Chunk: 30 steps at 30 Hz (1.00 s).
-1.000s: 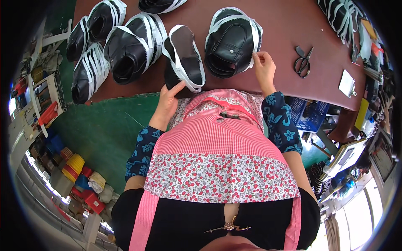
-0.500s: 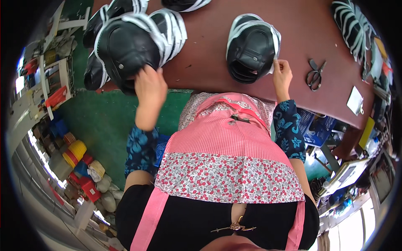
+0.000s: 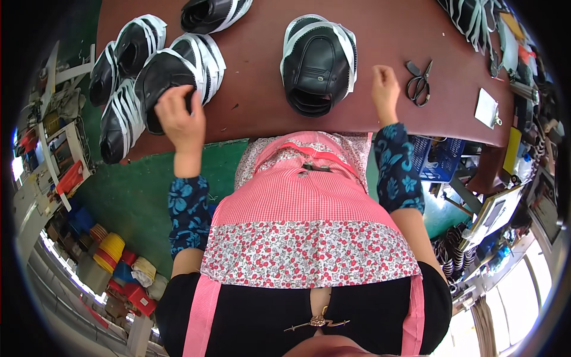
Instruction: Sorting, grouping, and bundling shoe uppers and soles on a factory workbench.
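Observation:
Black shoe uppers with white edging lie on the brown table in front of me. My left hand (image 3: 183, 119) is over the near end of a stacked shoe upper (image 3: 156, 74) at the left, thumb apart from the fingers. It partly covers that upper, so any contact is unclear. Another black shoe upper (image 3: 318, 59) lies by itself near the middle, its opening toward me. To its right is my right hand (image 3: 386, 92), apart from the upper, with loosely curled fingers and nothing visible in them.
Black-handled scissors (image 3: 419, 86) lie right of my right hand. A white card (image 3: 486, 108) with a metal clip is near the right edge. More uppers (image 3: 122, 122) lie at the far left, and a striped bundle (image 3: 473, 21) at the far right. A blue basket (image 3: 446, 160) sits below the table.
The left upper, raised toward me before, now rests lower on its stack, and my left hand has loosened from it. My right hand has left the middle upper's edge. The view has shifted.

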{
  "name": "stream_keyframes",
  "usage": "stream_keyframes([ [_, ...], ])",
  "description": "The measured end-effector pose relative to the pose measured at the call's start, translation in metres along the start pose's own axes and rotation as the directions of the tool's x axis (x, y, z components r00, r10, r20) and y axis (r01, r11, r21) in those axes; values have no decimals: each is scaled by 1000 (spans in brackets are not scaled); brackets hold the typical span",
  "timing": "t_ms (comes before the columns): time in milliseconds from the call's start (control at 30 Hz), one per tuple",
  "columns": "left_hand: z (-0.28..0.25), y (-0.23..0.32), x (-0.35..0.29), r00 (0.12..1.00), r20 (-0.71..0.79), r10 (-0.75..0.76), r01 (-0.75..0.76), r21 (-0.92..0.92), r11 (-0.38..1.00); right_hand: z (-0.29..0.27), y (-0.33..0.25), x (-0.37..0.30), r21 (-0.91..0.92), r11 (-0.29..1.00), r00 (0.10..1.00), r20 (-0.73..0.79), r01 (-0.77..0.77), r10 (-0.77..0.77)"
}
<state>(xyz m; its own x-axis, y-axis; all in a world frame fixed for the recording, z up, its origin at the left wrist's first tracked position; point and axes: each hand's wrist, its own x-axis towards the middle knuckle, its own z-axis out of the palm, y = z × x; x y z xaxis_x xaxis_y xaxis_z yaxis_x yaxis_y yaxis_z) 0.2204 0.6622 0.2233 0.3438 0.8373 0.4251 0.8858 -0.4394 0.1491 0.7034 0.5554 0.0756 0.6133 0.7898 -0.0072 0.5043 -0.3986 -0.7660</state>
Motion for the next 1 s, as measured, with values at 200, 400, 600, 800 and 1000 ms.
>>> stream_keyframes([
  [200,26,-14,-3,995,92,43,-52,95,994,-60,156,112,-597,784,961,-73,172,-267],
  [400,17,63,11,976,203,-82,151,-352,924,-74,154,128,-483,875,997,75,24,14],
  [600,129,197,-21,133,989,62,937,-105,-332,-12,-47,11,190,968,840,542,-162,34],
  [800,168,214,-20,208,975,-83,925,-223,-308,52,-76,-17,-444,896,949,293,28,115],
  [1000,167,208,-25,195,976,-100,933,-216,-288,36,-82,-13,-359,932,863,482,39,150],
])
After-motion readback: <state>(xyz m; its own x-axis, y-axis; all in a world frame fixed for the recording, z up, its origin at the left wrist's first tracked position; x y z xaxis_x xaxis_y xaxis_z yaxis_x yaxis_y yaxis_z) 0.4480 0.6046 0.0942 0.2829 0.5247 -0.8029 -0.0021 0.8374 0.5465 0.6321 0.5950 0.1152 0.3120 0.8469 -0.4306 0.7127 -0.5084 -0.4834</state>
